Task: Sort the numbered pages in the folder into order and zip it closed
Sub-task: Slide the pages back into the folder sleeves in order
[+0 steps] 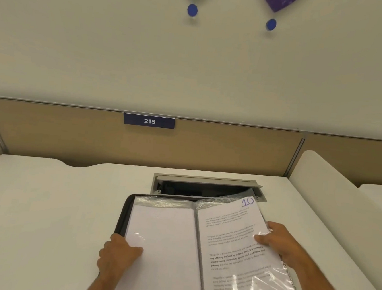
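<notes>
A black zip folder [126,211] lies open on the white desk, its clear plastic sleeves spread like a book. The left sleeve [165,246] shows a blank white sheet. The right page [230,236] carries printed text and a handwritten blue "10" at its top right corner. My left hand [116,257] grips the folder's left edge, thumb lying on the blank sleeve. My right hand [281,241] holds the right edge of the page marked 10, thumb on top and fingers underneath. The folder's near edge runs out of view at the bottom.
The white desk [48,206] stretches left and right of the folder. Just behind the folder is an open grey cable hatch [205,186]. A tan partition with a blue plate reading 215 [149,121] closes the back. A white side divider [334,187] rises at the right.
</notes>
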The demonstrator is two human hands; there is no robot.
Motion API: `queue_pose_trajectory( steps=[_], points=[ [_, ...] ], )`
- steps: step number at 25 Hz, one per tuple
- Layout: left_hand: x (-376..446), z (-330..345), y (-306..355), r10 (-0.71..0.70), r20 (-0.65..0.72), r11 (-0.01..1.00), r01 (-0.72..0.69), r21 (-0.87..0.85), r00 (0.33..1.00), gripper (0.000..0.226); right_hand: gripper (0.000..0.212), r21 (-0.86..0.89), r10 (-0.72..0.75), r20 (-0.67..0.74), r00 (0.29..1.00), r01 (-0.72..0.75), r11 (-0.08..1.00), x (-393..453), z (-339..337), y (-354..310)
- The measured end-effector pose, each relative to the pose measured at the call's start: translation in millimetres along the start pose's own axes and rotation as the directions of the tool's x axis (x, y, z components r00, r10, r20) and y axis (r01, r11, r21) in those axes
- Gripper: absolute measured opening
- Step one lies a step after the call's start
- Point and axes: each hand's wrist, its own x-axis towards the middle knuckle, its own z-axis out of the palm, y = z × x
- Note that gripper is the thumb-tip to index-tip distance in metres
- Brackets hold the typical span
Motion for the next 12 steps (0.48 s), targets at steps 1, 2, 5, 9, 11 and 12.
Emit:
queue_pose_trajectory(
  steps=[1, 2, 5, 9, 11, 12],
  points=[
    [0, -2, 0, 0.003, 0.026, 1.0, -0.003, 0.005, 1.0, 0.059, 0.028, -0.06, 0.003, -0.043, 0.999, -0.005, 0.998, 1, -1, 3],
    [-1, -4, -1, 0.019, 0.048, 1.0, -0.019, 0.007, 0.999, 0.053, 0.029, -0.153, -0.005, -0.095, 0.995, -0.009, 0.988, 3, -2, 6],
    [-2, -8, 2, 0.113, 0.098, 0.987, -0.1, -0.126, 0.989, 0.032, 0.038, -0.475, -0.076, -0.229, 0.971, -0.044, 0.879, -1, 2, 10],
    [-13, -21, 19, 0.211, 0.137, 0.869, -0.122, -0.479, 0.968, 0.019, 0.061, -0.626, -0.286, -0.267, 0.92, 0.061, 0.778, -30, 50, 6],
    [-26, -29, 30, 0.27, 0.19, 0.802, -0.111, -0.586, 0.944, 0.025, 0.063, -0.357, -0.335, -0.144, 0.931, 0.267, 0.895, -58, 95, -6],
    [-32, -31, 35, 0.305, 0.212, 0.765, -0.106, -0.635, 0.928, 0.028, 0.064, -0.213, -0.324, -0.073, 0.943, 0.303, 0.929, -72, 119, -14]
  ],
)
